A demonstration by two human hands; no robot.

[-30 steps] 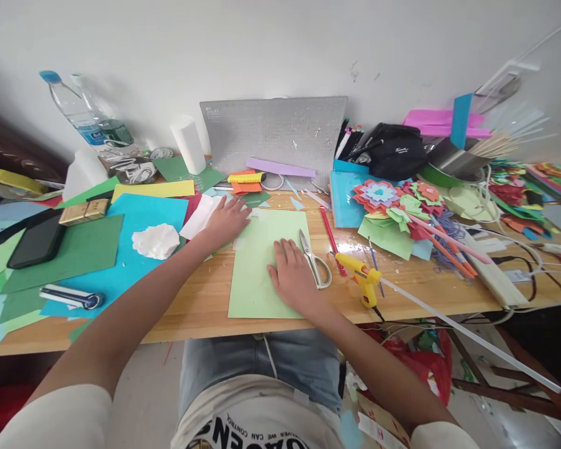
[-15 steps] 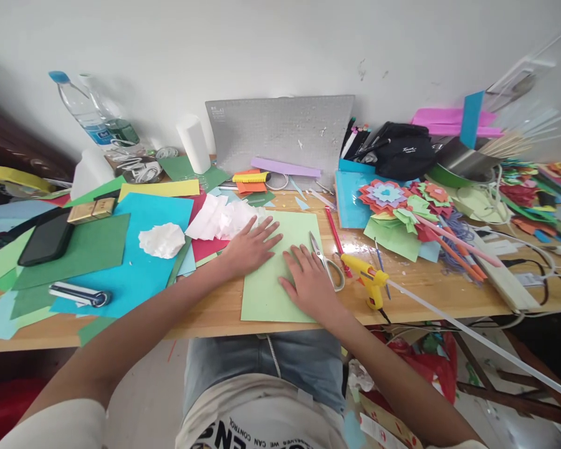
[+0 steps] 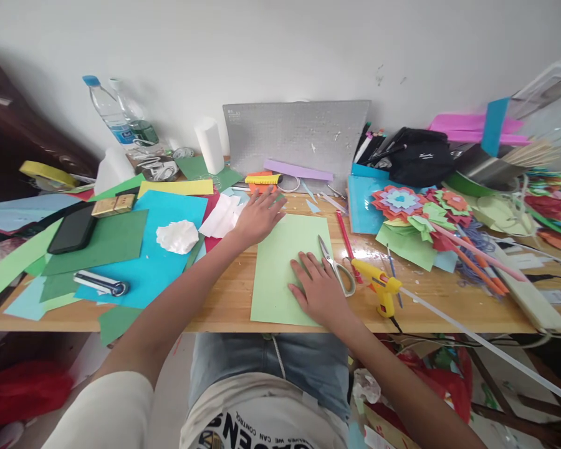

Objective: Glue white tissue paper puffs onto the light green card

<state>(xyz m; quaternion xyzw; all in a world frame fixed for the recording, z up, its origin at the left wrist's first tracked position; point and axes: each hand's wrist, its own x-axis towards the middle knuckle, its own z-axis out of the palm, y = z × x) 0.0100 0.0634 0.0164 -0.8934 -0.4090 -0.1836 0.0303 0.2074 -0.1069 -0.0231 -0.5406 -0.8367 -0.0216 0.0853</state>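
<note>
A light green paper sheet lies flat at the desk's front edge. My right hand rests on its right side, fingers spread, holding nothing. Scissors lie at the sheet's right edge, their handles beside that hand. Beyond the sheet's upper left corner is my left hand, fingers stretched out and apart. It is over or just beside folded white paper, part of which it hides; whether it touches the desk I cannot tell. A yellow cutter knife lies just past its fingertips.
To the right are a red pen-like stick, a yellow glue gun and layered paper flowers. Leftward lie crumpled white paper, a blue sheet, a stapler and a phone. A grey cutting mat leans against the wall.
My left hand has moved off the green sheet, away from me and to the left. My right hand stays on the sheet. The view has turned a little left.
</note>
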